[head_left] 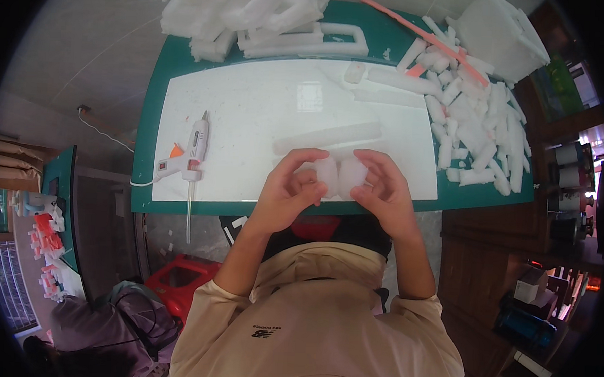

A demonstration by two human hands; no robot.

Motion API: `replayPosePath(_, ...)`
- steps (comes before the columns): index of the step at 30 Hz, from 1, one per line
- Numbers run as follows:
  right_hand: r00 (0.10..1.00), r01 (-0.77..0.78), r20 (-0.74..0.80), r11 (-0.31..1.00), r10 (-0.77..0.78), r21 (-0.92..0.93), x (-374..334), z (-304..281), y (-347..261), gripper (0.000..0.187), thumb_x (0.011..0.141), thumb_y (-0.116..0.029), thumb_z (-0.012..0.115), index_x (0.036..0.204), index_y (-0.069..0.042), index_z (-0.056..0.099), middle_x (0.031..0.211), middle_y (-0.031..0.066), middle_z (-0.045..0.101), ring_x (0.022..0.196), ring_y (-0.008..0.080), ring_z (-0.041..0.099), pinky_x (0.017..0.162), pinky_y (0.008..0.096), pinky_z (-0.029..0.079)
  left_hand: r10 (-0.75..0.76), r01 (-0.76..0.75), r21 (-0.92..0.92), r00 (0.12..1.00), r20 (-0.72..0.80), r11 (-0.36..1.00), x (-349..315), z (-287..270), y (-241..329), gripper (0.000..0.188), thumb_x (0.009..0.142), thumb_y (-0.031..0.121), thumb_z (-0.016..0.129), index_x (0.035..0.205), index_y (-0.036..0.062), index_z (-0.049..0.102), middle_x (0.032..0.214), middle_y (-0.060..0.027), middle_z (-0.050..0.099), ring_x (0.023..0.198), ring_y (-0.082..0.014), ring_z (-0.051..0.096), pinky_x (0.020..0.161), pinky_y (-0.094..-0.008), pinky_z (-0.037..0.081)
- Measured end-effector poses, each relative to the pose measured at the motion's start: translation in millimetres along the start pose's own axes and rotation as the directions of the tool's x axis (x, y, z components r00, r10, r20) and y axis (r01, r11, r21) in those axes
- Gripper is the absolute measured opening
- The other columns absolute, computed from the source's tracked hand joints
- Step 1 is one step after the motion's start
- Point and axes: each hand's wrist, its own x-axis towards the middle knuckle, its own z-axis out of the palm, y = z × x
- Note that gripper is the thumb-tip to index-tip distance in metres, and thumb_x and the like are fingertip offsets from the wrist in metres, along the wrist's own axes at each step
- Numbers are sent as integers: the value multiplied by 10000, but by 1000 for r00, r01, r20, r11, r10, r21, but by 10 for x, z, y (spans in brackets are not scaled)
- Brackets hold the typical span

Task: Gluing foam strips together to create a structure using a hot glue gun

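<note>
"Two white foam pieces (325, 176), then. How are they held?"

"My left hand (295, 185) pinches the left piece between thumb and fingers, and my right hand (386, 189) has the right piece (352, 177) the same way. They sit side by side before me, a notch parting their upper ends (whether they meet lower down, I can't tell)."

"Which relation counts most?"

"The sideways one, I'd judge. Each piece lies inward of its own hand, so the line joining them runs left to right, and neither hand has the advantage."

"And past your fingertips?"

"One long foam strip (328, 137), lying roughly crosswise, its right end slightly farther off and its left end close to my left hand. It's on the white sheet (244, 132) over the green worktop (147, 148). Farther out, the glue gun (196, 143) lies on my left, nozzle pointing away, and a heap of foam offcuts (480, 129) on my right."
</note>
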Motion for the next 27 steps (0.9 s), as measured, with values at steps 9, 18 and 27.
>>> replayPosePath(9, 998, -55, -24, 997, 53, -54, -49, 5, 58, 510, 829, 100, 699, 1299, 36, 511, 1083, 97, 610, 988, 140, 603, 824, 276, 536, 21, -19, 77, 999, -32, 997, -6, 102, -38, 448, 861, -66, 689, 1278, -4, 539, 882, -35, 629, 777, -74, 598, 666, -214, 467)
replayPosePath(18, 999, -39, -31, 999, 38, -20, -33, 36, 150, 501, 816, 127, 687, 1279, 45, 512, 1115, 103, 594, 1000, 142, 595, 817, 272, 548, 13, -4, 128, 998, -67, 992, -57, 100, -29, 417, 858, -48, 705, 1248, -2, 567, 752, -7, 613, 709, -39, 560, 638, -204, 440)
replayPosePath(27, 998, -55, -32, 991, 52, -124, -98, -1, 187, 494, 826, 105, 688, 1283, 43, 511, 1169, 115, 590, 1082, 162, 591, 837, 279, 535, 79, -61, 279, 995, -54, 958, -125, 14, -84, 414, 847, 38, 745, 1228, 23, 584, 696, 33, 604, 643, -30, 544, 623, -198, 444)
